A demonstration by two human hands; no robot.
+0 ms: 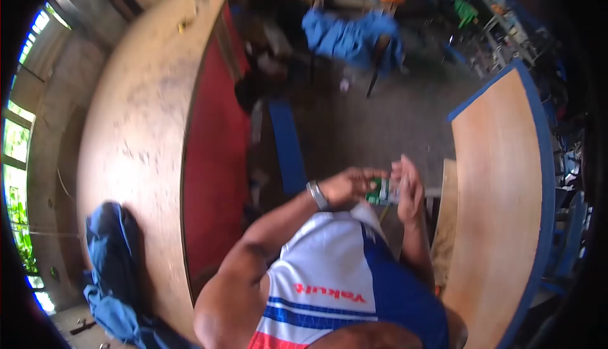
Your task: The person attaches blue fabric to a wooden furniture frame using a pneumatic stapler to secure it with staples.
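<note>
My left hand [349, 184], with a silvery band at its wrist, is held out in front of my body. Its fingers and thumb close on the edge of a small green-and-white packet [382, 191]. Just to the right, my right hand [409, 191] is raised with its fingers stretched upward, slightly smeared by motion. Its palm faces the packet, and the fingertips of the two hands come close together.
A long wooden panel [142, 115] with a red side [218, 159] stands on my left, dark blue cloth [114, 267] draped over it. To my right is a curved blue-edged wooden panel [500, 191]. A blue strip [287, 146] and a cloth-covered seat [351, 36] lie ahead.
</note>
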